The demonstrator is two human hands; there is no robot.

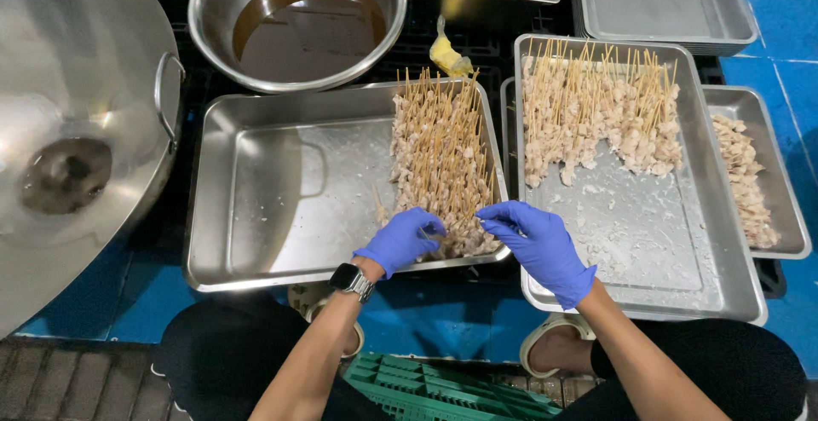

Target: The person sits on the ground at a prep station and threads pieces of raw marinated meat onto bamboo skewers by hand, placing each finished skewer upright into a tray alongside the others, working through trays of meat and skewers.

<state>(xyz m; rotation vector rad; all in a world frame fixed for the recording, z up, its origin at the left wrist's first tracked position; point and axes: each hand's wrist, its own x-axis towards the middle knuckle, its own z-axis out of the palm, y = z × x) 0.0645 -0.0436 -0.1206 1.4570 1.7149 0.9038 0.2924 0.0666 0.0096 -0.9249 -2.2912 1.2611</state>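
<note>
The pile of meat sticks (441, 165) lies at the right end of the big steel tray (281, 208). At its near edge, the left hand (402, 239) and right hand (537, 242), in blue gloves, pinch one stick together. Another tray of sticks (648, 242) sits right.

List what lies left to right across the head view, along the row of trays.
Large steel lid → tray of skewers → left hand → right hand → second skewer tray → tray of meat pieces.

small dark square screen of a wristwatch (348, 278) on the left wrist; no packages, labels, signs
</note>
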